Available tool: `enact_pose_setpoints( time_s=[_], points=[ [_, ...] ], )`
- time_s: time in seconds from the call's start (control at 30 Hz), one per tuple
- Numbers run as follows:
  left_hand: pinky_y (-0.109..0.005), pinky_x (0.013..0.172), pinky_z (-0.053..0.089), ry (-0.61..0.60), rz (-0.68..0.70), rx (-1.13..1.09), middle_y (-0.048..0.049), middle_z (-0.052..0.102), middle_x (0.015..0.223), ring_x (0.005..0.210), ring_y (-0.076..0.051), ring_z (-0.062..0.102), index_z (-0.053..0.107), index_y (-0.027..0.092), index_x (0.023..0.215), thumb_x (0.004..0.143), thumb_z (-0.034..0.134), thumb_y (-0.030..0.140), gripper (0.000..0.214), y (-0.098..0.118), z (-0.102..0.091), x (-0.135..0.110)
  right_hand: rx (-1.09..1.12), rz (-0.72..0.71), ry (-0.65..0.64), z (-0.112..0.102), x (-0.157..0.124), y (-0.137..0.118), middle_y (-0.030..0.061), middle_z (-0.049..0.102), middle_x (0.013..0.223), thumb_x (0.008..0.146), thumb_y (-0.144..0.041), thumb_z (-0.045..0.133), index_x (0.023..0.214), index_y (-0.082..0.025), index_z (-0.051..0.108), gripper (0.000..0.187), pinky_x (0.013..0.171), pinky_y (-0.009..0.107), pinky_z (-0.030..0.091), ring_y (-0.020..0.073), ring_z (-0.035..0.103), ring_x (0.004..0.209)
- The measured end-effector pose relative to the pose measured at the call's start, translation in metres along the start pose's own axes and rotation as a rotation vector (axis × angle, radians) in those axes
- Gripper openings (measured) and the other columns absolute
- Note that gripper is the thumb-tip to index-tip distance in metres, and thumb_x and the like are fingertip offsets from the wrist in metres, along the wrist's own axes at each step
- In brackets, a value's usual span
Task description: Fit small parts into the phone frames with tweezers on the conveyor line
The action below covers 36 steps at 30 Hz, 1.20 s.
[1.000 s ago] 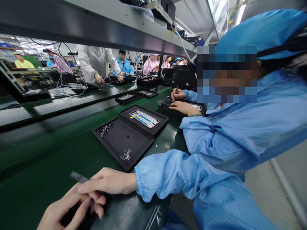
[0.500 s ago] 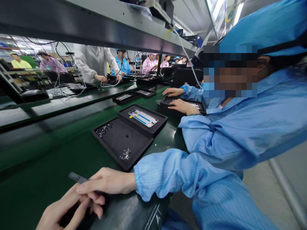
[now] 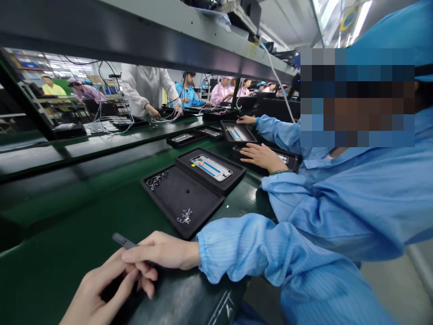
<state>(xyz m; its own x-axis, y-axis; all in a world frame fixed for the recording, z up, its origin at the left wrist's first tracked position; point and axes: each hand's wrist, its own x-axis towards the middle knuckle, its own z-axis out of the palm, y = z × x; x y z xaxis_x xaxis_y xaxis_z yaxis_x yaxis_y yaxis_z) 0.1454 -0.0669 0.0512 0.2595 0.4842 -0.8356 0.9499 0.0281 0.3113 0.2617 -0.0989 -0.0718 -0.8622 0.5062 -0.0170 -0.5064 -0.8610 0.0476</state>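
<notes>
Near the bench's front edge, my right hand (image 3: 162, 253) closes on a slim, flat dark-grey tool (image 3: 124, 241); its rounded end sticks out to the left and its other end is hidden. My left hand (image 3: 104, 284) comes up from the bottom left, its fingers curled against my right fingers. Whatever lies between the left fingertips cannot be made out. Beyond my hands is a black tray (image 3: 182, 194) with two piles of tiny metal parts (image 3: 185, 215). Adjoining it behind, another black tray (image 3: 238, 174) bears a white phone frame (image 3: 216, 170) with blue strips.
At right a co-worker in blue rests a hand (image 3: 262, 156) by a black tray; their other hand (image 3: 246, 119) is at a tray (image 3: 252, 135) with a phone frame. More trays (image 3: 174, 144) lie behind. A shelf beam (image 3: 162, 40) spans overhead. A small white piece (image 3: 228, 206) lies on the green bench.
The view has turned slightly left, so everything sits further right. The co-worker's far hand has moved away from their near hand, and a tray with a phone frame now shows beside it. My grip looks unchanged.
</notes>
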Motion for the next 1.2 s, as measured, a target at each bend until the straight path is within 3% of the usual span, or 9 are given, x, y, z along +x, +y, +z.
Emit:
enact_pose_setpoints(
  time_s=[0.2,0.53,0.63,0.8,0.87,0.97,1.07,1.13,1.2],
  points=[
    [-0.01,0.067,0.047,-0.048,0.053,0.002,0.0002,0.066,0.075,0.067,-0.011,0.062,0.066,0.021,0.072,0.087,0.044,0.03,0.028,0.004,-0.004,0.004,0.007,-0.038,-0.007,-0.002,0.002,0.007,-0.0068,0.045,0.036,0.083,-0.035,0.055,0.049,-0.014,0.043,0.042,0.053,0.024,0.042,0.0107,0.054,0.036],
    [-0.015,0.065,0.045,-0.056,0.017,-0.092,0.0011,0.064,0.07,0.063,-0.011,0.059,0.062,0.021,0.078,0.09,0.041,0.031,0.026,0.002,0.001,0.0,-0.039,-0.152,-0.015,0.004,0.004,0.013,-0.007,0.043,0.034,0.072,-0.051,0.06,0.046,-0.014,0.043,0.048,0.052,0.025,0.043,0.0079,0.047,0.032],
    [-0.017,0.066,0.043,-0.063,0.009,-0.054,-0.0001,0.063,0.072,0.066,-0.012,0.059,0.06,0.019,0.076,0.091,0.039,0.032,0.028,0.0,0.002,0.003,-0.131,-0.169,0.026,0.0,0.002,-0.003,-0.0056,0.043,0.035,0.075,-0.054,0.056,0.046,-0.015,0.043,0.05,0.05,0.024,0.042,0.0079,0.047,0.033],
    [-0.02,0.061,0.039,-0.037,-0.035,0.056,0.0001,0.052,0.069,0.062,-0.012,0.051,0.05,0.018,0.067,0.091,0.037,0.035,0.032,-0.011,0.004,0.004,-0.425,-0.373,0.546,-0.029,-0.003,-0.091,-0.0068,0.04,0.039,0.085,-0.048,0.046,0.056,-0.017,0.042,0.043,0.048,0.02,0.04,0.0074,0.045,0.037],
    [-0.021,0.062,0.038,-0.029,-0.042,0.072,0.0003,0.05,0.07,0.063,-0.012,0.049,0.049,0.018,0.067,0.091,0.037,0.036,0.031,-0.016,0.004,0.005,-0.508,-0.412,0.65,-0.036,-0.009,-0.113,-0.0064,0.041,0.041,0.088,-0.043,0.043,0.06,-0.017,0.042,0.038,0.048,0.02,0.04,0.0075,0.044,0.039],
    [-0.021,0.061,0.038,-0.038,-0.036,0.083,0.0004,0.049,0.069,0.062,-0.012,0.048,0.048,0.018,0.067,0.091,0.036,0.036,0.032,-0.021,0.005,0.007,-0.645,-0.402,0.567,-0.028,-0.019,-0.1,-0.0036,0.049,0.049,0.086,-0.036,0.049,0.065,-0.016,0.047,0.029,0.049,0.02,0.04,0.0087,0.048,0.044],
    [-0.021,0.058,0.039,-0.094,-0.014,0.094,0.0003,0.049,0.067,0.061,-0.012,0.048,0.048,0.018,0.066,0.091,0.035,0.036,0.033,-0.021,0.007,0.008,-1.103,-0.351,0.308,-0.018,-0.019,-0.076,0.0002,0.06,0.068,0.08,-0.028,0.058,0.075,-0.016,0.054,0.014,0.058,0.021,0.043,0.0115,0.056,0.061],
    [-0.021,0.059,0.04,-0.127,-0.009,0.106,-0.0004,0.05,0.068,0.062,-0.013,0.049,0.049,0.018,0.066,0.09,0.035,0.036,0.033,-0.017,0.008,0.008,-1.407,-0.259,0.402,-0.023,-0.011,-0.081,0.0023,0.063,0.08,0.079,-0.026,0.059,0.082,-0.017,0.058,0.009,0.065,0.022,0.044,0.0134,0.058,0.073],
    [-0.022,0.06,0.04,-0.127,-0.019,0.114,-0.0013,0.051,0.069,0.062,-0.013,0.05,0.05,0.018,0.066,0.089,0.034,0.035,0.033,-0.013,0.009,0.008,-1.609,-0.077,0.751,-0.041,0.0,-0.106,0.0039,0.063,0.09,0.082,-0.026,0.056,0.087,-0.018,0.06,0.01,0.07,0.021,0.044,0.0146,0.058,0.083]
  ],
)
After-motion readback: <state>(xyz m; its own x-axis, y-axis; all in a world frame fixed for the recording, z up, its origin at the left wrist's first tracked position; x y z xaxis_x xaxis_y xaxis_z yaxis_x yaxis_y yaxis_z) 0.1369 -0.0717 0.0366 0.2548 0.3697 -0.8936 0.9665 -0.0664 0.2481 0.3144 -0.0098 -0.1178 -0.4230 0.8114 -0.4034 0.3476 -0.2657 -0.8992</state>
